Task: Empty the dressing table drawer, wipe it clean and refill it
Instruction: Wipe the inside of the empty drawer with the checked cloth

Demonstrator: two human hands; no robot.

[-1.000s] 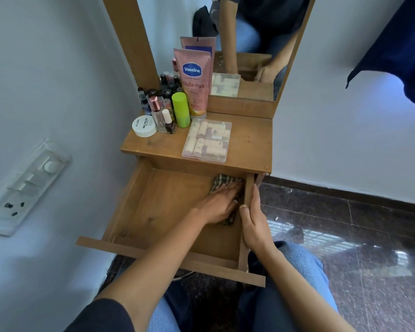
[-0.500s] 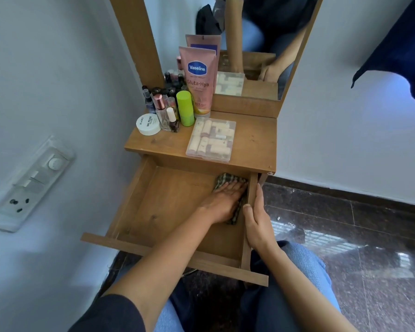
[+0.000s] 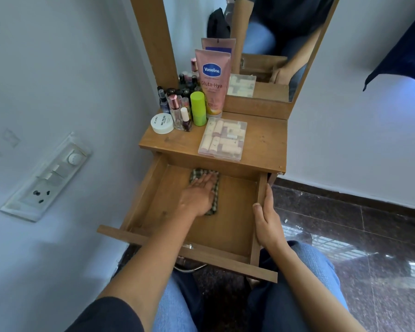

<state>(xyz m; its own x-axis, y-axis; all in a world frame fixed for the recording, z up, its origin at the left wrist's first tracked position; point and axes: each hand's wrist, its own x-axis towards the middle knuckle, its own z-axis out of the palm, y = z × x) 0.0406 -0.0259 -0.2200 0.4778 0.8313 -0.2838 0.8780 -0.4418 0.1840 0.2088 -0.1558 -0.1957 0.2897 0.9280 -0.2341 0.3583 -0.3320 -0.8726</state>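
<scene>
Pale wall [image 3: 58, 68] to the left, dark stone floor [image 3: 345, 224] to the right, wooden tabletop [image 3: 264, 142] between them. Drawer [image 3: 230, 226] is pulled well out and holds only the cloth [image 3: 215, 190], which lies toward the rear at about mid-width, close under the tabletop's front edge. Left hand [image 3: 198, 196] lies flat on the cloth, fingers [image 3: 207, 182] straight and together, pressing down. Right hand [image 3: 267, 219] grips the drawer's right wall, thumb inside the rim and fingers curled over the outside.

Step, as judged: wiping, part done; refill not begun. Clear box [image 3: 222, 140] sits near the tabletop's front edge. Bottles [image 3: 177, 109] and tube [image 3: 213, 82] stand clustered at left rear.

Risks, as I read them:
- With the drawer this far out, weight from the wiping hand could tilt it or drop it off its runners.
- A rearward push could slide it in and nip the right fingers between wall and frame.
- A jolt could topple the bottles, or walk the box over the edge into the drawer.
- Cloth may bunch under the palm and skip the corners.
</scene>
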